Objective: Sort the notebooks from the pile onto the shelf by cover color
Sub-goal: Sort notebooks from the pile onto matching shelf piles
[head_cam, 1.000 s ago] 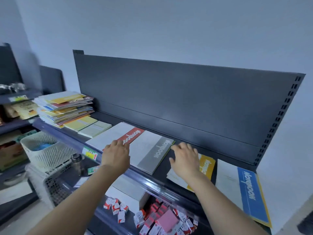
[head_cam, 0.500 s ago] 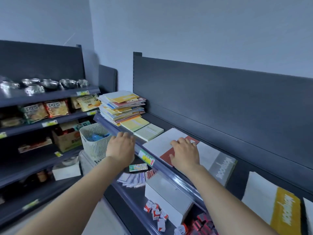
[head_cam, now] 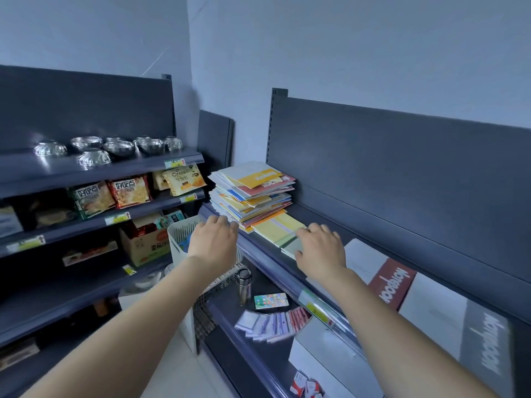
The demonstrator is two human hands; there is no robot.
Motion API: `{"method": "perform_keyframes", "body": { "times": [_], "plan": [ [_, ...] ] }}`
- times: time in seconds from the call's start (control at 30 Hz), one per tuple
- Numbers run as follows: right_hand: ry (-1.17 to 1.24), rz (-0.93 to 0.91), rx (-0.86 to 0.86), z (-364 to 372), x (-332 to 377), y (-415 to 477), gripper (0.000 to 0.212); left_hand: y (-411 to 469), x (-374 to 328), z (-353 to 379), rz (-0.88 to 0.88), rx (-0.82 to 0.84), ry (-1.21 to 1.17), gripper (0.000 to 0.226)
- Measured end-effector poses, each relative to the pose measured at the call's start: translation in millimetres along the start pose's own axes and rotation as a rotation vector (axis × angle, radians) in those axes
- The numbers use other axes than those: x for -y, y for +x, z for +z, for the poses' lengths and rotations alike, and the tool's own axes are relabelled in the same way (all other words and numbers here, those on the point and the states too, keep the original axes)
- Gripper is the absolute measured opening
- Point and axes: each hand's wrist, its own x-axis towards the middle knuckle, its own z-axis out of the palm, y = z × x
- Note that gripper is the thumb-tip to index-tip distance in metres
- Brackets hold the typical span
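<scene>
Dark shelf [head_cam: 258,248] along a grey wall. Both hands are reaching, fingers spread and holding nothing: left hand [head_cam: 213,245] just below the pile [head_cam: 253,193], right hand [head_cam: 321,252] resting over the yellow notebook [head_cam: 277,228]. Pile is sitting ragged; a careless pull risks toppling it.

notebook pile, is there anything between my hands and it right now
Nothing visible blocks either hand. The left hand hovers just short of the front of the notebook pile. The right hand is over the yellow notebook and green notebook lying beside the pile, which it must reach across.
</scene>
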Motion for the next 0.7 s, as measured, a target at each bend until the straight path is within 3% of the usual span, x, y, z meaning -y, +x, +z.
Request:
{"method": "perform_keyframes", "body": {
  "times": [0.7],
  "plan": [
    [0.091, -0.013, -0.029, 56.8, 29.0, 261.2, 0.046, 237.1, 78.6, 63.1, -0.056, -0.063, -0.022, 0.030]
  ]
}}
